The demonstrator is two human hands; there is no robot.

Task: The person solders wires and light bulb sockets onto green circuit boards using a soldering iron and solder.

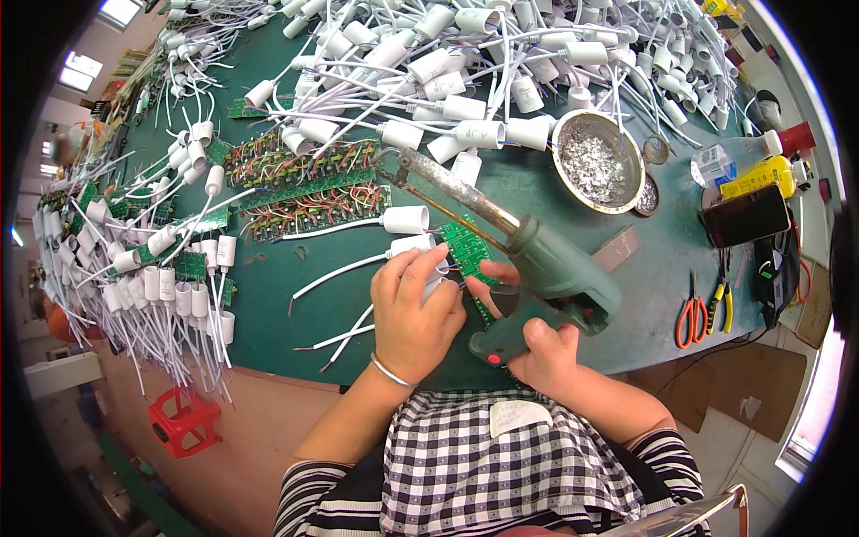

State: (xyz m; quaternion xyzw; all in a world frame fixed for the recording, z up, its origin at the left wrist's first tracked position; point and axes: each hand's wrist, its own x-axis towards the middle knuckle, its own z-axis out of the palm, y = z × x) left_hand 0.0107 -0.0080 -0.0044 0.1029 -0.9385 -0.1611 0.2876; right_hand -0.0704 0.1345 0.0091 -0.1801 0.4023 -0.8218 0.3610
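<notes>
My right hand is wrapped round the handle of a dark green soldering gun. The gun's long metal tip points up and to the left, over the table. Two fingers of that hand reach out beside a green circuit board. My left hand is closed on a white plastic cylinder with a cable, its fingertips near the board's left edge and thin wires. Just behind it lies another white cylinder. Cable ends with bare wire tips stick out to the left of my hand.
Bundled circuit boards lie behind my left hand. White cylinders with cables pile up at the back and left. A metal bowl holds silvery scraps. To the right lie orange-handled scissors, yellow pliers and a phone.
</notes>
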